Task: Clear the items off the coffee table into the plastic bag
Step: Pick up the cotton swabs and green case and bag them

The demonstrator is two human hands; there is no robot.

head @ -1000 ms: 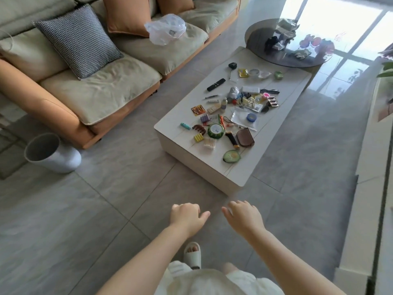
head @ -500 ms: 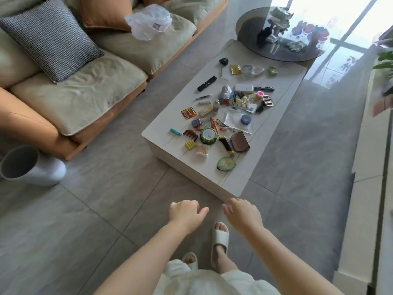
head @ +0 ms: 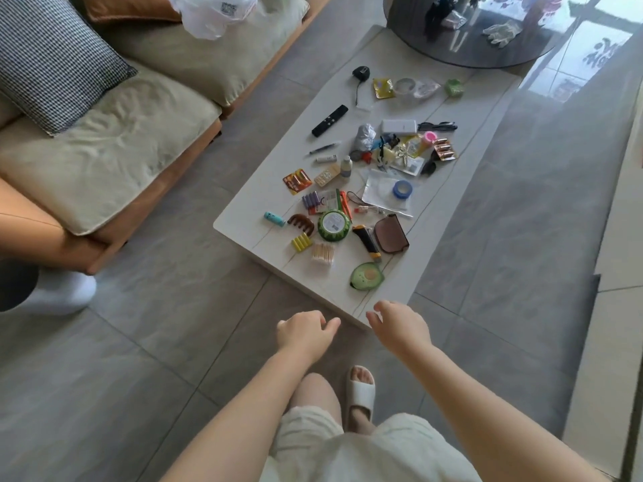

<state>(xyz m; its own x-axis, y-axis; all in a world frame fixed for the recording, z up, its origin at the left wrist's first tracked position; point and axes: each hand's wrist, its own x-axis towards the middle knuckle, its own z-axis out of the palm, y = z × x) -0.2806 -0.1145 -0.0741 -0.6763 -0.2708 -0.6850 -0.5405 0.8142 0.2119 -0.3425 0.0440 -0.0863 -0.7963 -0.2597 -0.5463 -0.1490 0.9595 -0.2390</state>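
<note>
Closer now than a second ago, the person has stepped up to the near corner of the tabletop point(head: 483, 109), so the clutter fills more of the head view and the bag point(head: 212, 12) has slid to the top edge of the picture.

Both hands hang just short of that near corner, above the floor. The left hand point(head: 304, 333) is loosely curled, its fingers point(head: 328, 323) bent in but gripping nothing. The right hand point(head: 400, 325) is likewise slack and empty, fingers half bent.

By the look of it, the clearing has not begun. Nothing is held, and the bag lies crumpled on the sofa point(head: 114, 140), well apart from the tabletop and across the strip of floor to its left. It seems to hold little or nothing, though only its lower part shows.

Everything remains to be moved. Nearest the hands, at the tabletop's near end, sit an avocado-shaped piece point(head: 367, 276), a bundle of cotton swabs point(head: 322, 253), a green round tin point(head: 334, 226), a brown pouch point(head: 391, 234) and a comb point(head: 301, 222). Toward the middle lie a blue tape roll point(head: 402, 189) on a clear packet and packs of batteries point(head: 297, 180). At the far end are a remote point(head: 328, 120) and a tape measure point(head: 361, 72).

Fetching the bag is probably the first step.
</note>
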